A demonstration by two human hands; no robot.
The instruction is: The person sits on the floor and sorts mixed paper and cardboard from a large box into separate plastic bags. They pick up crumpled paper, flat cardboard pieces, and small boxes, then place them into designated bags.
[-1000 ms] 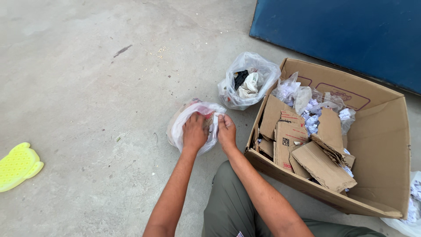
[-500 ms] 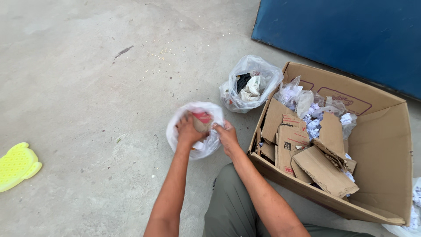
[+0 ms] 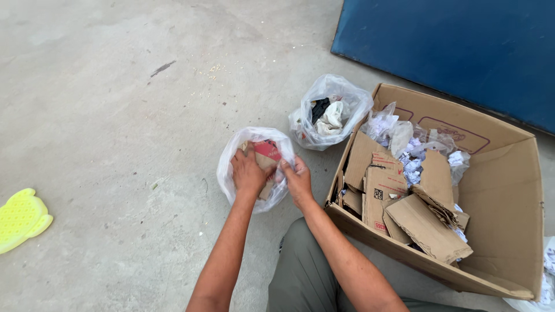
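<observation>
While bare concrete floor is lying open leftward, left hand and right hand are gripping crinkled clear plastic bag, cardboard scraps showing inside.

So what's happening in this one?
A person crouches on a concrete floor, both hands in a clear plastic bag. The left hand presses down on torn cardboard pieces inside it, while the right hand holds the bag's rim. To the right stands an open cardboard box full of cardboard scraps and crumpled paper. A second plastic bag with cloth-like scraps sits behind. A yellow plastic item lies far left.
</observation>
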